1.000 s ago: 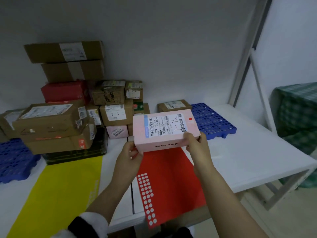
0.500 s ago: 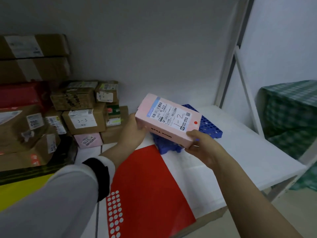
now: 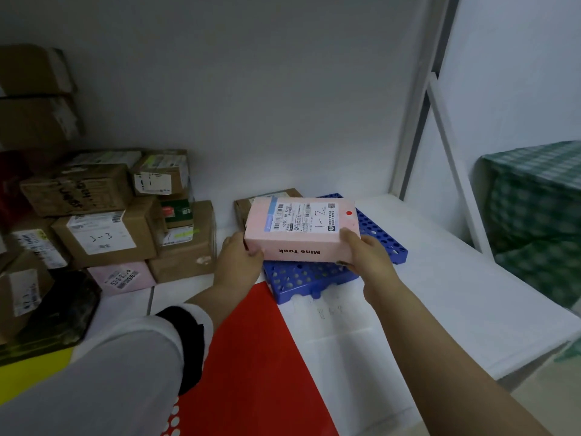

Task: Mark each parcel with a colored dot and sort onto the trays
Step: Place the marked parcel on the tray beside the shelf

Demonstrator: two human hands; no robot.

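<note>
A pink parcel point(image 3: 301, 228) bearing a red dot point(image 3: 348, 213) is gripped at both ends by the left hand point(image 3: 236, 265) and right hand point(image 3: 367, 258), fingers curled round it, over a blue tray point(image 3: 309, 278). A brown box point(image 3: 251, 205) sits behind; stacked parcels point(image 3: 107, 215) fill the tabletop point(image 3: 440, 278) at left.
</note>
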